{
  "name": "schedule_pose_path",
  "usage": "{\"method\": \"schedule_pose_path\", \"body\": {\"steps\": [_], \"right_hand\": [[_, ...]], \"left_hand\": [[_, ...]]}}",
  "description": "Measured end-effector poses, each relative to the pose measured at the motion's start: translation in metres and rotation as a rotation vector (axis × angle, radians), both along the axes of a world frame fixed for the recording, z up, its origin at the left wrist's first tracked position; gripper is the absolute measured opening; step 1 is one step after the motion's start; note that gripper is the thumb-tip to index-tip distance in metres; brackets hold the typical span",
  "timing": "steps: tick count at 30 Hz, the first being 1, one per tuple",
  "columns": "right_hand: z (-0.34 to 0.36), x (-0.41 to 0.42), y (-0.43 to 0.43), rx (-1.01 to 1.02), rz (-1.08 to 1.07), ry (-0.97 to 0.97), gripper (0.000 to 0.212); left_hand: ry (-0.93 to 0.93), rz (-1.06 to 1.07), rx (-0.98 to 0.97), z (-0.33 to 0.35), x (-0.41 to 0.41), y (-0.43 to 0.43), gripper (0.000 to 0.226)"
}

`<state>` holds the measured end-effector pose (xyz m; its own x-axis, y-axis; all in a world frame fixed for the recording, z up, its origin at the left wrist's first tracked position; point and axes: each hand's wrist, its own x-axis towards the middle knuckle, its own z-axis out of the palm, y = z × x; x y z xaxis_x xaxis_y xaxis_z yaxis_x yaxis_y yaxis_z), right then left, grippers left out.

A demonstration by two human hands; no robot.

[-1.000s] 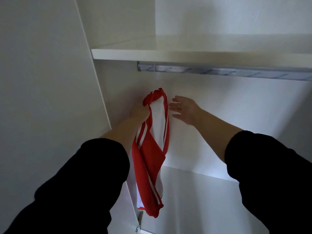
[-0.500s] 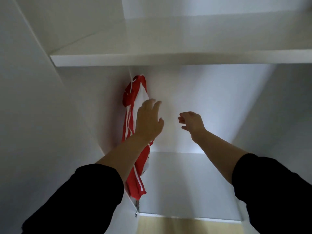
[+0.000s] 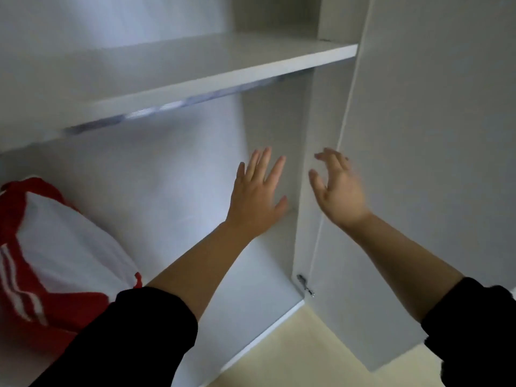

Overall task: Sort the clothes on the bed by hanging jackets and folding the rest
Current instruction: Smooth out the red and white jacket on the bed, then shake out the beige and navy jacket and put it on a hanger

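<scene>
Head view: both hands, left [image 3: 255, 195] and right [image 3: 339, 188], reach forward spread, holding nothing.

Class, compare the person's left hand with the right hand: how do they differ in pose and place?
The left hand has straight, spread fingers; the right hand has loosely curled ones. The left hand is in front of the open wardrobe interior, the right hand by the door edge. Both are raised and hold nothing.
</scene>
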<state>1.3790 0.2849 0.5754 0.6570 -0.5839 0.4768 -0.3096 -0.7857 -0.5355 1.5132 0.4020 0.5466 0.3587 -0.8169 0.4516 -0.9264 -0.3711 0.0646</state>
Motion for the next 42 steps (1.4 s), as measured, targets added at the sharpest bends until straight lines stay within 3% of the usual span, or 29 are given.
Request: {"method": "schedule_pose_path", "body": {"steps": [5, 9, 14, 19, 27, 42], "right_hand": [[0.011, -0.173, -0.02, -0.315, -0.25, 0.159, 0.052], [0.011, -0.318, -0.014, -0.408, -0.497, 0.185, 0.053], [-0.004, -0.481, 0.004, -0.345, -0.77, 0.311, 0.056], [-0.029, -0.618, 0.023, -0.267, -0.96, 0.405, 0.059], [-0.063, -0.785, 0.02, -0.091, -1.207, 0.418, 0.06], [-0.087, -1.044, -0.173, 0.067, -1.4, 0.521, 0.057]], "left_hand": [[0.003, -0.305, -0.099, 0.001, -0.133, -0.063, 0.071], [-0.032, -0.479, -0.089, 0.004, -0.26, -0.091, 0.069], [-0.045, -0.678, -0.081, 0.003, -0.425, -0.111, 0.066], [-0.053, -0.747, 0.005, -0.016, -0.573, -0.124, 0.068], [-0.158, -0.961, 0.074, -0.046, -0.745, -0.168, 0.068], [-0.178, -1.209, 0.168, -0.078, -1.027, -0.389, 0.064]]}}
